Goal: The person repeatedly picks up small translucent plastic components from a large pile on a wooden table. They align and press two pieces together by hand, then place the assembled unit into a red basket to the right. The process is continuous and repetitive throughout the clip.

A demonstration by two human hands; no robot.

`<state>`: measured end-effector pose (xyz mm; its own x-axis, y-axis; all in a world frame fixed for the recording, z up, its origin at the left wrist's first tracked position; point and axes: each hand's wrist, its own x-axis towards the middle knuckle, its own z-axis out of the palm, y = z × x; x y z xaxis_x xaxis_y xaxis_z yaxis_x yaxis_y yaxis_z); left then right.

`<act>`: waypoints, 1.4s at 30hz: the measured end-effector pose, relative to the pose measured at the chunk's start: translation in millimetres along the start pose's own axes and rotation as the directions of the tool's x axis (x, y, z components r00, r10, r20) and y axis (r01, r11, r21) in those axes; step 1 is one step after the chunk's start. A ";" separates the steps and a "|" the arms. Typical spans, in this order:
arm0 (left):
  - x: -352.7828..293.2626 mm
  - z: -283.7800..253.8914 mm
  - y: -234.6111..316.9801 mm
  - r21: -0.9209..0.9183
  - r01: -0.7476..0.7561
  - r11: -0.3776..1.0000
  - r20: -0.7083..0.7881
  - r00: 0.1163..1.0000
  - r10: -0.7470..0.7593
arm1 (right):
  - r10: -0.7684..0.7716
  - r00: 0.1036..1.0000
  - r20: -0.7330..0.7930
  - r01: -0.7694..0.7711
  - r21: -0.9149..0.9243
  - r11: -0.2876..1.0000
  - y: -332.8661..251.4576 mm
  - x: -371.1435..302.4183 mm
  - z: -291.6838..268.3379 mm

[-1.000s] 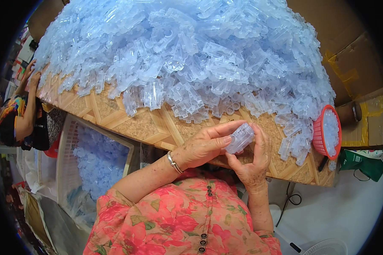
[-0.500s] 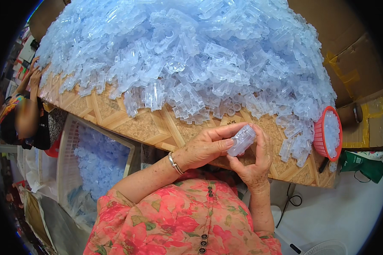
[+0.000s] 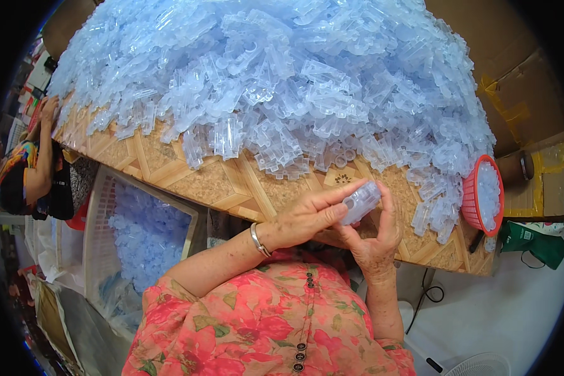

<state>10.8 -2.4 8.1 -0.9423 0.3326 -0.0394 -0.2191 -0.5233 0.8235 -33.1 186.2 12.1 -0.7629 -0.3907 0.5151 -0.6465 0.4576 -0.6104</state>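
Between my two hands, above the table's near edge, is a small clear plastic part (image 3: 362, 202), blocky with rounded ends. My left hand (image 3: 304, 216), with a silver bangle at its wrist, pinches the part's left side between thumb and fingers. From the right, my right hand (image 3: 377, 241) grips its other side, thumb below and fingers along the edge. Beyond them a great heap of clear bluish plastic parts (image 3: 276, 81) covers most of the patterned table (image 3: 232, 185). Which exact product the part belongs to I cannot make out.
A red basket (image 3: 476, 200) of clear pieces stands at the table's right end, with a dark stick-like object (image 3: 476, 242) beside it. Below left, a large pale crate (image 3: 95, 241) holds more pieces. Another person (image 3: 34, 169) works at the far left. Cardboard (image 3: 532, 94) stands behind right.
The clear part has turned slightly in my fingers and tilted toward the right. My hands stay in nearly the same place. The other person at the left has shifted their arms.
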 end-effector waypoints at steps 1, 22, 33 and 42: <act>-0.3 2.2 -1.1 0.097 -0.066 0.993 0.027 0.998 0.064 | 0.055 0.998 0.009 -0.055 0.025 0.998 0.7 -1.8 -0.3; 7.6 8.2 -0.8 0.936 -0.311 0.167 0.177 0.822 0.541 | -0.055 0.970 0.238 0.051 0.024 0.998 3.3 8.7 -25.7; 3.0 10.0 0.2 0.934 -0.321 0.154 0.185 0.806 0.563 | 0.137 0.893 0.428 -0.163 0.024 0.986 -2.4 81.1 -30.1; 3.6 6.6 -0.4 0.911 -0.376 0.168 0.213 0.779 0.590 | 0.028 0.881 0.473 0.074 -0.195 0.978 11.4 95.0 2.8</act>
<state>9.2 4.1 11.3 -0.8093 0.1173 0.5755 0.5484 0.5019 0.6688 -112.9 152.1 52.4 -0.6882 -0.7094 0.1520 -0.6895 0.5743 -0.4413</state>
